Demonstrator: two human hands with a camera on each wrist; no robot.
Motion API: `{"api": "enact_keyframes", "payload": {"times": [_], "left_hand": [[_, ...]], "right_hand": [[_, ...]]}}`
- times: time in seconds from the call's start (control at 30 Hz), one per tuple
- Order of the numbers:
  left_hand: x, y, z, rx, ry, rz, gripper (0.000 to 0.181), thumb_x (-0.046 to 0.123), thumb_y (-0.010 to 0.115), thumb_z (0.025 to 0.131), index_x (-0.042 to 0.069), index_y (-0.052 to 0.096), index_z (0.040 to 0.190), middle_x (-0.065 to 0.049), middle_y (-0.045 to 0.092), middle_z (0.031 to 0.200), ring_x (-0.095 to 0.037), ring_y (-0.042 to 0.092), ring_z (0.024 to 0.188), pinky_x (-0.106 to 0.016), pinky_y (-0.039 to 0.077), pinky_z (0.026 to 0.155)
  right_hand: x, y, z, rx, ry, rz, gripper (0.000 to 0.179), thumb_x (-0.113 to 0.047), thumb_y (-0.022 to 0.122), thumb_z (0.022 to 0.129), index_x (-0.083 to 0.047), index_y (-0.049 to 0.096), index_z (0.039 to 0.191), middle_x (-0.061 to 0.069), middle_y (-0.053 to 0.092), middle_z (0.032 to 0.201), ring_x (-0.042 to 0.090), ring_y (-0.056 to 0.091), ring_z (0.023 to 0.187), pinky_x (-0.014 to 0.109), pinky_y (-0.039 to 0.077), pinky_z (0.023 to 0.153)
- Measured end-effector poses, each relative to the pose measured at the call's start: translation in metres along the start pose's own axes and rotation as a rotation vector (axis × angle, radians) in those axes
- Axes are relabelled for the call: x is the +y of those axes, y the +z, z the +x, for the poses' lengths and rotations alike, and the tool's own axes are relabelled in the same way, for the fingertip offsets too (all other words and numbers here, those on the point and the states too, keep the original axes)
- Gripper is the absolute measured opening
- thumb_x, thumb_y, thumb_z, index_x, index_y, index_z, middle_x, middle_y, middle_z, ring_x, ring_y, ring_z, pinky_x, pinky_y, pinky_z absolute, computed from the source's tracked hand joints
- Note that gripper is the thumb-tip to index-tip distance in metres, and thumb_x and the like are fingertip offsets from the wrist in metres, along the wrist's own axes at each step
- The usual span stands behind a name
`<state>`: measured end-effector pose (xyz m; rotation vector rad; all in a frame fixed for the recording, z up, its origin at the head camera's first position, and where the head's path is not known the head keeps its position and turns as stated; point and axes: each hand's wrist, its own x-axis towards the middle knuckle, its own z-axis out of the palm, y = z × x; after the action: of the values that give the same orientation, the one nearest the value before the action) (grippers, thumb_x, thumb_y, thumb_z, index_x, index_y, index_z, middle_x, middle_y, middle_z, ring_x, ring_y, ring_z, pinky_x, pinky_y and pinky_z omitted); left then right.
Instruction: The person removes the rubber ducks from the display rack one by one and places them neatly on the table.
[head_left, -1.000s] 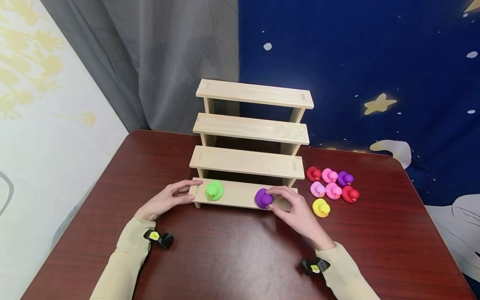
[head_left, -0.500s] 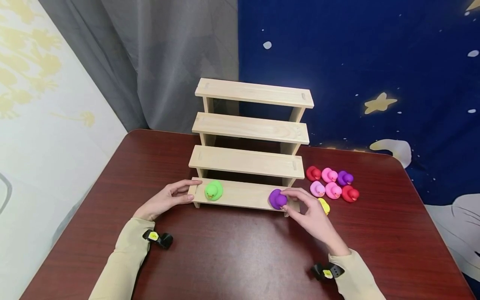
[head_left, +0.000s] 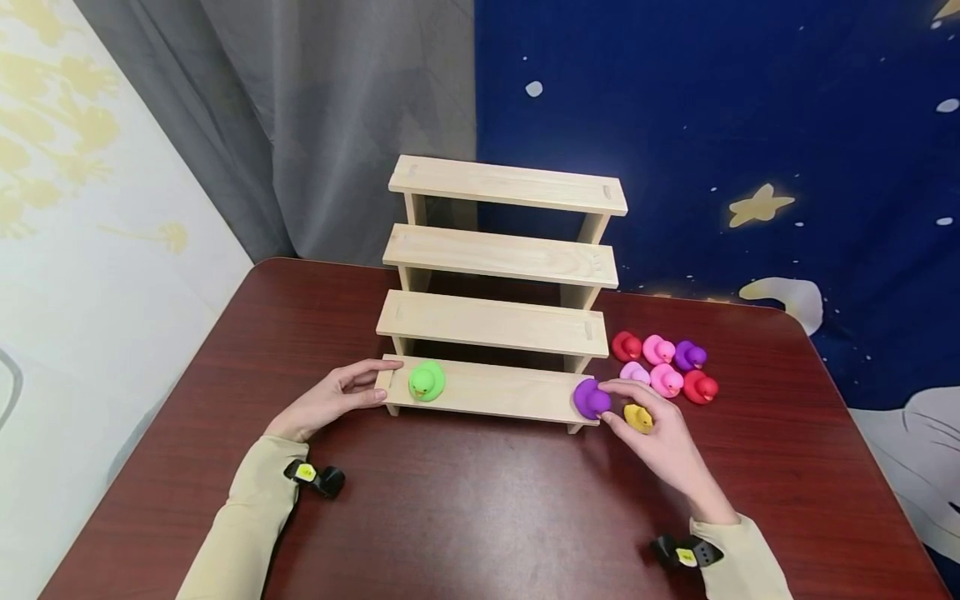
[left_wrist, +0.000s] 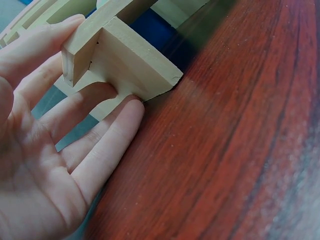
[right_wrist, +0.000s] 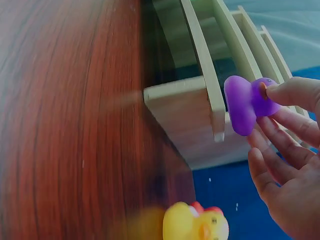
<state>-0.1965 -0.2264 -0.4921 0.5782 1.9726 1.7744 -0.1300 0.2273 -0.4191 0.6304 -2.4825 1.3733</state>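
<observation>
A four-tier wooden step shelf [head_left: 491, 325] stands on the dark red table [head_left: 465, 500]. A green duck [head_left: 427, 381] sits near the left end of its lowest step. My left hand [head_left: 337, 396] holds that step's left end [left_wrist: 120, 60], thumb above the board and straight fingers [left_wrist: 95, 150] against the leg. My right hand [head_left: 660, 442] pinches a purple duck [head_left: 592, 398] at the right end of the lowest step. In the right wrist view the purple duck [right_wrist: 247, 102] hangs just past the board's end. A yellow duck [head_left: 638, 417] lies on the table right by my right hand's fingers.
Several red, pink and purple ducks [head_left: 663, 371] cluster on the table right of the shelf. The yellow duck [right_wrist: 196, 222] shows blurred in the right wrist view. The upper three steps hold nothing. Grey curtain and a blue starry cloth hang behind.
My right hand has slid the purple duck rightward along the lowest step, from its middle to its right end. The left hand and green duck have stayed put.
</observation>
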Motion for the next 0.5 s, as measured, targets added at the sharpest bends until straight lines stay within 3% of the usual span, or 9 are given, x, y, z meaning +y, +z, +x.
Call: {"api": "enact_keyframes", "payload": {"times": [0.37,0.5], "left_hand": [[0.001,0.000,0.000,0.000,0.010,-0.005,0.049,0.009,0.061,0.096,0.010,0.047,0.143,-0.015,0.057,0.131,-0.026,0.060,0.110,-0.030,0.049,0.089],[0.001,0.000,0.000,0.000,0.014,-0.003,0.049,0.008,0.061,0.096,0.009,0.047,0.143,-0.016,0.057,0.131,-0.025,0.060,0.110,-0.030,0.049,0.089]], "right_hand": [[0.007,-0.022,-0.014,0.085,0.037,-0.059,0.037,0.021,0.072,0.073,0.009,0.066,0.107,0.021,0.065,0.101,-0.001,0.054,0.097,0.011,0.039,0.084],[0.008,-0.030,-0.019,0.109,0.054,-0.072,0.036,0.023,0.070,0.073,0.010,0.065,0.107,0.023,0.064,0.100,0.000,0.057,0.094,0.011,0.040,0.085]]}}
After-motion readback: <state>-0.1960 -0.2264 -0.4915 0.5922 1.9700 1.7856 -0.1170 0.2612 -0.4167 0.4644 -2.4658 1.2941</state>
